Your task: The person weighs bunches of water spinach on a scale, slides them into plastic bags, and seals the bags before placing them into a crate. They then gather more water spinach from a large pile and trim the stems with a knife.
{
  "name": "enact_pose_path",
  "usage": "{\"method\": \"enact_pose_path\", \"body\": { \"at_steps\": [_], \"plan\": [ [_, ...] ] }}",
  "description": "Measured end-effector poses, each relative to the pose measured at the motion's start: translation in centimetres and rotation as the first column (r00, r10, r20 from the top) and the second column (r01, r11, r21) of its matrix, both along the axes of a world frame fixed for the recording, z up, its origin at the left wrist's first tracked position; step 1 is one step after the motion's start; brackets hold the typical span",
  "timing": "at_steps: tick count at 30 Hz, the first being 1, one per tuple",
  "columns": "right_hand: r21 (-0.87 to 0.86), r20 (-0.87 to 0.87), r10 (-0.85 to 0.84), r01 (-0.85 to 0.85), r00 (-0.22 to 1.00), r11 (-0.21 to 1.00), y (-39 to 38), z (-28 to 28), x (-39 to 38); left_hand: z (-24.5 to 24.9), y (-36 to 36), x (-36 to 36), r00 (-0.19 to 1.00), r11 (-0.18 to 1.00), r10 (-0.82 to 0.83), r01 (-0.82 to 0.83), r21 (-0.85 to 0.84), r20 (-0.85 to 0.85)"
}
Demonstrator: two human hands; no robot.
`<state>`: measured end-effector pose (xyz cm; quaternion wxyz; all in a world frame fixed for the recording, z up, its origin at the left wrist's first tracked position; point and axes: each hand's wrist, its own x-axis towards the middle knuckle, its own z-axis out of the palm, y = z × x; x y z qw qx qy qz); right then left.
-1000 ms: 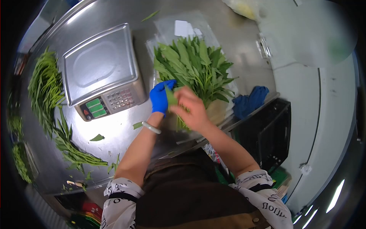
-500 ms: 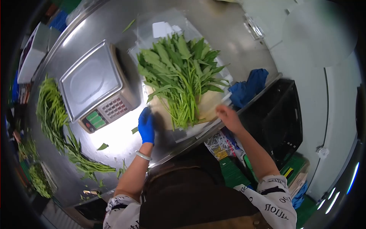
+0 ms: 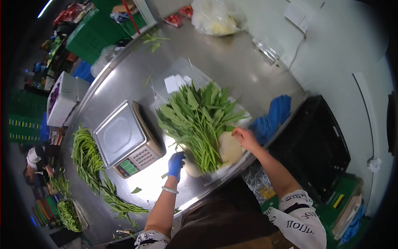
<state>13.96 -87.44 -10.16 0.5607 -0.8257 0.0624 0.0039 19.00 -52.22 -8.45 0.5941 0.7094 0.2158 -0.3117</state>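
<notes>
Blue-gloved left hand (image 3: 175,165) sits at 7 o'clock of the greens (image 3: 195,114), fingers part-curled; from my end I can't tell if it grips anything. Bare right hand (image 3: 245,139) at 4 o'clock, fingertips narrow at the bundle's edge, hold unclear. Greens lie mid-frame, partly over a tan sheet (image 3: 230,150), stems (image 3: 204,155) toward 6 o'clock, likely for reach. Scale (image 3: 120,135) at 9, probably offset for elbow room.
</notes>
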Motion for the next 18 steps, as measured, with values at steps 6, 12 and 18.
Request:
{"method": "enact_pose_path", "body": {
  "at_steps": [6,12,18],
  "plan": [
    [-0.231,-0.003,0.17,-0.167,0.985,0.959,-1.9,0.9,3.9,-6.9,2.0,0.5,0.808,0.871,-0.477,0.383,0.307,0.345],
    [-0.817,0.283,0.627,-0.16,0.726,0.554,1.1,5.2,8.6,-3.0,-0.1,0.4,0.746,0.793,-0.539,0.292,0.535,0.392],
    [-0.879,0.183,0.911,-0.352,0.371,0.32,14.7,13.0,4.7,6.3,1.1,-0.7,0.584,0.443,-0.799,0.407,0.799,0.145]
  ]
}}
